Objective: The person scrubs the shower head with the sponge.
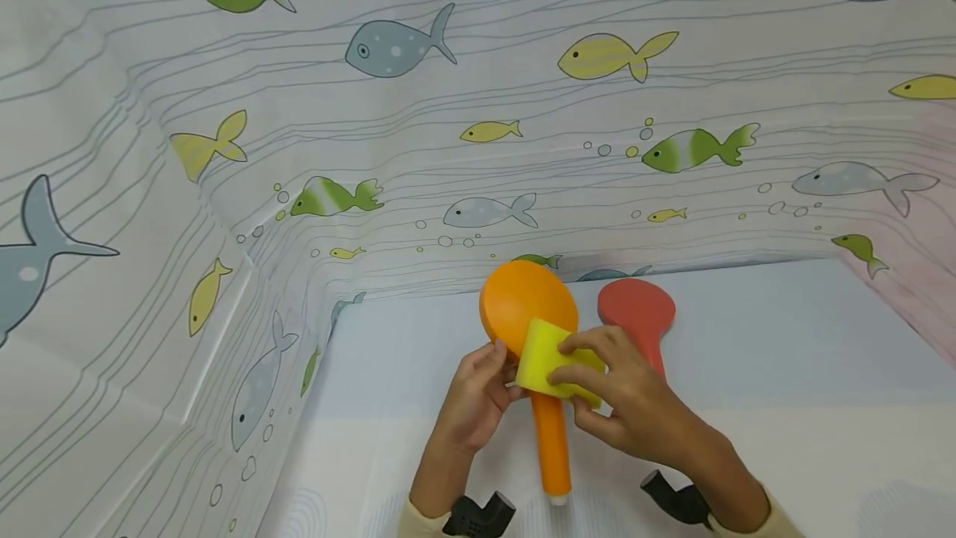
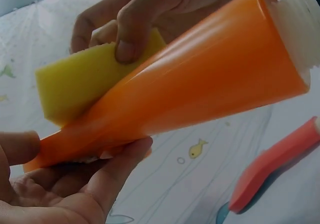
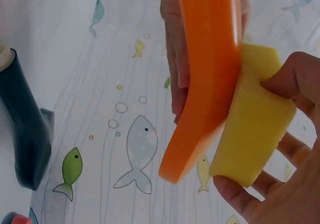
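An orange hand shower head (image 1: 553, 442) stands tilted, with a round head, a long handle and a white threaded end (image 2: 299, 27). My left hand (image 1: 478, 401) holds it near the neck, thumb on one side and fingers beneath in the left wrist view. In my right hand (image 1: 635, 397) is a yellow sponge (image 1: 541, 359), pinched between thumb and fingers. The sponge (image 3: 252, 129) lies against the orange surface where head and handle meet, and covers part of it in the head view.
A red shower head (image 1: 636, 305) lies on the pale table (image 1: 754, 347), right of my hands. The right wrist view shows a dark teal shower head (image 3: 27, 129) with a cream end. Fish-printed sheeting (image 1: 418, 164) rises behind and at the left.
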Tool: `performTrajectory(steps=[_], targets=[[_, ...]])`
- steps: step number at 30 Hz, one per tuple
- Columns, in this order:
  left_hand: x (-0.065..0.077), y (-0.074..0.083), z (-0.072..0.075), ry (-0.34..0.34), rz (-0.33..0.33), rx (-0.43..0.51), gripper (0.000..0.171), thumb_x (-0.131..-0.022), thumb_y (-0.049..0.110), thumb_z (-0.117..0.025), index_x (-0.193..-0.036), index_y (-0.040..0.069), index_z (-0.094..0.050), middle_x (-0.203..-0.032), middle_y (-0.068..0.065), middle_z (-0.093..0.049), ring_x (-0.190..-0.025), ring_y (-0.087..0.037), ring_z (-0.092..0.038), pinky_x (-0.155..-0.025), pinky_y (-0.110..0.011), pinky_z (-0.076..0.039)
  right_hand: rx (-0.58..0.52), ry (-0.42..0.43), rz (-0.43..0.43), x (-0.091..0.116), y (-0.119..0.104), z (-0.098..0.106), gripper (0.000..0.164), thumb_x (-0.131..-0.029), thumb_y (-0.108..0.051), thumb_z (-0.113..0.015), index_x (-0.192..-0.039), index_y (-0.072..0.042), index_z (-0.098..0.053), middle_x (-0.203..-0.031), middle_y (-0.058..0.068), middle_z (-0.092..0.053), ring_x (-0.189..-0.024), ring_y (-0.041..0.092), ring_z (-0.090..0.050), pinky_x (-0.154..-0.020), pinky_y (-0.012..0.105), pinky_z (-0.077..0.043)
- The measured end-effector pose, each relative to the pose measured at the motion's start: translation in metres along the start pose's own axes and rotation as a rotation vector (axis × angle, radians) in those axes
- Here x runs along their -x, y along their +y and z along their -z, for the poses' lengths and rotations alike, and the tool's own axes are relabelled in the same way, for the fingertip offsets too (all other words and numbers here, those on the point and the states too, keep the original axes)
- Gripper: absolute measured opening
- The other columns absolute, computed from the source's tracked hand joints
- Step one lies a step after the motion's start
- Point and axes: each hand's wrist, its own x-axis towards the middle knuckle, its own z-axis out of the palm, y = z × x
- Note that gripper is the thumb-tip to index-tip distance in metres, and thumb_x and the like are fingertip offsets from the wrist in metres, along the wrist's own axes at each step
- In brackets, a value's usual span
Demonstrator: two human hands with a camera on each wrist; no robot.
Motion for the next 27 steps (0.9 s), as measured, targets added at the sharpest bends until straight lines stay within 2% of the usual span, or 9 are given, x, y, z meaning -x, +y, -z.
performTrajectory(steps=[8, 14, 16, 18, 20, 24, 27], targets=[[0.001, 0.004, 0.0, 0.137, 0.027, -0.018, 0.046, -0.1, 0.034, -0.038, -0.129, -0.001, -0.046, -0.114, -0.006, -0.057, -0.098, -0.016, -0.06, -0.089, -0.032, -0.052, -0.022, -0.074, 0.102, -0.002, -0.009, -0.001, 0.035, -0.069, -0.014, -0.066, -0.101, -0.03, -0.065, -0.117, -0.006, -0.055, -0.11, 0.014, -0.044, -0.094, 0.023, -0.036], [0.003, 0.006, 0.005, 0.176, -0.007, 0.021, 0.049, -0.1, 0.035, -0.037, -0.134, 0.0, -0.041, -0.118, -0.009, -0.056, -0.1, -0.02, -0.06, -0.089, -0.036, -0.052, -0.082, -0.119, 0.154, 0.001, -0.02, 0.0, 0.037, -0.069, -0.012, -0.066, -0.101, -0.031, -0.063, -0.114, -0.008, -0.055, -0.106, 0.011, -0.044, -0.092, 0.017, -0.035], [0.004, 0.007, 0.009, 0.189, -0.013, 0.031, 0.05, -0.1, 0.036, -0.037, -0.136, 0.002, -0.04, -0.121, -0.009, -0.055, -0.103, -0.022, -0.06, -0.09, -0.037, -0.052, -0.096, -0.156, 0.166, 0.002, -0.025, 0.001, 0.036, -0.07, -0.012, -0.065, -0.1, -0.033, -0.062, -0.114, -0.01, -0.054, -0.104, 0.01, -0.044, -0.089, 0.018, -0.038], [0.004, 0.01, 0.013, 0.207, -0.025, 0.044, 0.051, -0.099, 0.037, -0.038, -0.137, 0.002, -0.039, -0.123, -0.01, -0.055, -0.105, -0.023, -0.06, -0.091, -0.039, -0.051, -0.118, -0.227, 0.165, 0.004, -0.028, 0.003, 0.036, -0.072, -0.013, -0.067, -0.1, -0.035, -0.061, -0.116, -0.012, -0.053, -0.105, 0.008, -0.042, -0.086, 0.018, -0.042], [0.005, 0.014, 0.018, 0.232, -0.042, 0.051, 0.052, -0.099, 0.038, -0.038, -0.137, 0.003, -0.038, -0.123, -0.01, -0.056, -0.105, -0.023, -0.06, -0.092, -0.039, -0.051, -0.171, -0.32, 0.159, 0.005, -0.031, 0.006, 0.035, -0.074, -0.015, -0.067, -0.1, -0.037, -0.06, -0.118, -0.015, -0.051, -0.106, 0.004, -0.041, -0.085, 0.018, -0.044], [0.008, 0.021, 0.03, 0.288, -0.084, 0.042, 0.05, -0.099, 0.033, -0.042, -0.137, 0.002, -0.038, -0.122, -0.01, -0.056, -0.102, -0.022, -0.061, -0.09, -0.038, -0.052, -0.358, -0.477, 0.15, 0.007, -0.03, 0.014, 0.036, -0.078, -0.015, -0.067, -0.104, -0.038, -0.059, -0.12, -0.015, -0.049, -0.107, 0.001, -0.041, -0.087, 0.016, -0.046], [0.011, 0.023, 0.039, 0.342, -0.086, 0.019, 0.046, -0.097, 0.027, -0.048, -0.134, 0.001, -0.039, -0.122, -0.01, -0.056, -0.1, -0.02, -0.06, -0.088, -0.035, -0.053, -0.468, -0.48, 0.145, 0.009, -0.024, 0.021, 0.041, -0.077, -0.011, -0.067, -0.107, -0.036, -0.059, -0.121, -0.011, -0.048, -0.108, 0.003, -0.044, -0.087, 0.018, -0.049]])
